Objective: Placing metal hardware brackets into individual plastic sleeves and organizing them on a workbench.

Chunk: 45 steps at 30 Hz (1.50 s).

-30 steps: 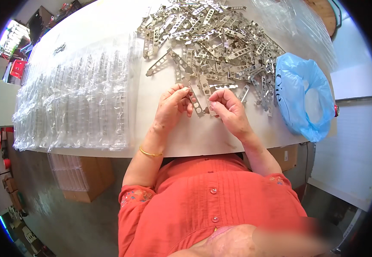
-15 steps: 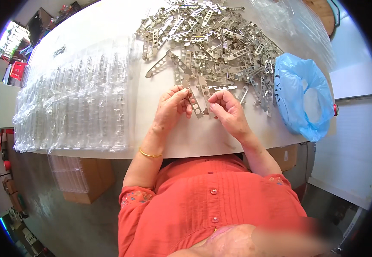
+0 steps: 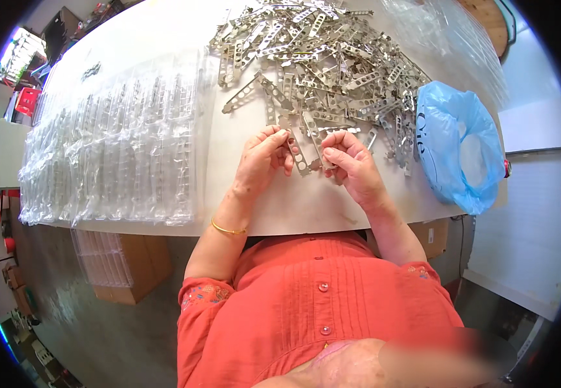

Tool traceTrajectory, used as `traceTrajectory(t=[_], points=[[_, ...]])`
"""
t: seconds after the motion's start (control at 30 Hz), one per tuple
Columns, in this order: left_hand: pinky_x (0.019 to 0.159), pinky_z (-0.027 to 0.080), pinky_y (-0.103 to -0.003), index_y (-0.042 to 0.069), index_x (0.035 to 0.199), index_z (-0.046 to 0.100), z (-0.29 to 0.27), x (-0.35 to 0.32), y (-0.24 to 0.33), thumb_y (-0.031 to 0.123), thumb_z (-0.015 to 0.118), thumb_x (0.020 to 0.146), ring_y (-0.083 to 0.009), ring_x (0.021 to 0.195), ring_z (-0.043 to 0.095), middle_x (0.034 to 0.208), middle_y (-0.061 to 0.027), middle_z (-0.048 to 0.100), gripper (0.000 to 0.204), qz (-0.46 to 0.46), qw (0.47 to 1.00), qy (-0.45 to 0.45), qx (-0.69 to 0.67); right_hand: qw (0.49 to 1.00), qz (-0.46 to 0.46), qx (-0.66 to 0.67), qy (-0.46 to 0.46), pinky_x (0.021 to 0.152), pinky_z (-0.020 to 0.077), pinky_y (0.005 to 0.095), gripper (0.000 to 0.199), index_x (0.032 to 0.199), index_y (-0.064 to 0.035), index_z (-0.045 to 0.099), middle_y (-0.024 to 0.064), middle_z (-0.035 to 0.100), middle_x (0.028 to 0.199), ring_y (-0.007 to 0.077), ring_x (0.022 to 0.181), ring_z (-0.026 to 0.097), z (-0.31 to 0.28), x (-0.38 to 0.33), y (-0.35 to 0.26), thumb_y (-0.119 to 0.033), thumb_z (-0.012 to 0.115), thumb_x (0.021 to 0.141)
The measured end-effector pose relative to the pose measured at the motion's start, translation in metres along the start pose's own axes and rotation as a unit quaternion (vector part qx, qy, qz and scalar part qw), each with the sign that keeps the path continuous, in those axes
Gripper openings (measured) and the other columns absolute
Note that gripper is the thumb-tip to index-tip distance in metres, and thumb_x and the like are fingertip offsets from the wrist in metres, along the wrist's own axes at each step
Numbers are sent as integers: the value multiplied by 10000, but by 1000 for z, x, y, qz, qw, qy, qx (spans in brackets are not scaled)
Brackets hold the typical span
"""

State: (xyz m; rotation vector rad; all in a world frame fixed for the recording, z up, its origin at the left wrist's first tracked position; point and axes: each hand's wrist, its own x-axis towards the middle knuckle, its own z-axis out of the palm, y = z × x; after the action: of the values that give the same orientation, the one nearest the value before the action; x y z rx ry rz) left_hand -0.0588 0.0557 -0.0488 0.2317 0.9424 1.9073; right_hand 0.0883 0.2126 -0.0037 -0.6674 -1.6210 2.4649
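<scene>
My left hand [image 3: 258,161] is closed, with thumb and fingertips pinching a flat metal strip with round holes [image 3: 298,157]. My right hand [image 3: 354,167] is also closed, its thumb and forefinger gripping a second perforated metal strip [image 3: 311,129] that slants up and away. The lower ends of both strips lie close together between my hands; whether they touch I cannot tell. Just beyond my fingers begins a large heap of similar metal strips [image 3: 332,81], loose and overlapping on the white table [image 3: 280,216].
To the left, clear plastic trays in wrapping [image 3: 109,149] cover much of the table. A blue plastic bag [image 3: 445,129] stands open at the right, with clear plastic sheeting [image 3: 448,39] behind it. Below the left table edge is a cardboard box [image 3: 145,265].
My right hand has shifted slightly right and closed more firmly round its strip, whose lower end moved right, away from the left one. My left hand has barely moved.
</scene>
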Motion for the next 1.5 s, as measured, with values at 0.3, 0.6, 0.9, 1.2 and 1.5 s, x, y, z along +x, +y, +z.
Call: traceTrajectory(t=[0.3,0.6,0.9,1.2,1.5], points=[[483,505,-268,34,959,581,0,0,1,175,521,1013,-141,558,614,831,-102,657,163,2,1000,-1,3,998,-19,-50,15,675,465,215,117,1083,-70,570,-17,611,891,52,758,558,7,-2,3,-88,593,970],[520,530,-282,22,991,619,-3,-1,-1,166,540,1005,-141,601,637,963,-110,697,165,5,999,-40,-4,979,-103,-174,-16,687,458,213,106,1064,-35,565,-28,589,881,32,765,541,7,-5,15,-13,575,960],[541,533,-270,34,1021,649,6,-5,0,209,572,1012,-114,619,630,926,-60,696,192,9,998,-27,60,979,-54,-188,-66,680,430,209,61,1034,-51,576,-32,561,850,32,769,505,9,-5,12,-49,580,974],[554,527,-273,24,1067,610,9,-7,-2,201,561,1022,-116,612,621,748,-36,632,189,26,992,-32,120,970,-24,-233,-67,644,415,202,105,981,-62,567,-51,562,827,26,719,506,15,-4,11,-149,625,983],[551,498,-244,33,1050,602,6,-4,0,212,576,1010,-88,617,597,869,-40,657,185,32,986,-4,161,990,-39,-120,-63,689,463,212,112,974,-54,567,-29,587,827,36,758,556,13,0,12,-146,629,980]])
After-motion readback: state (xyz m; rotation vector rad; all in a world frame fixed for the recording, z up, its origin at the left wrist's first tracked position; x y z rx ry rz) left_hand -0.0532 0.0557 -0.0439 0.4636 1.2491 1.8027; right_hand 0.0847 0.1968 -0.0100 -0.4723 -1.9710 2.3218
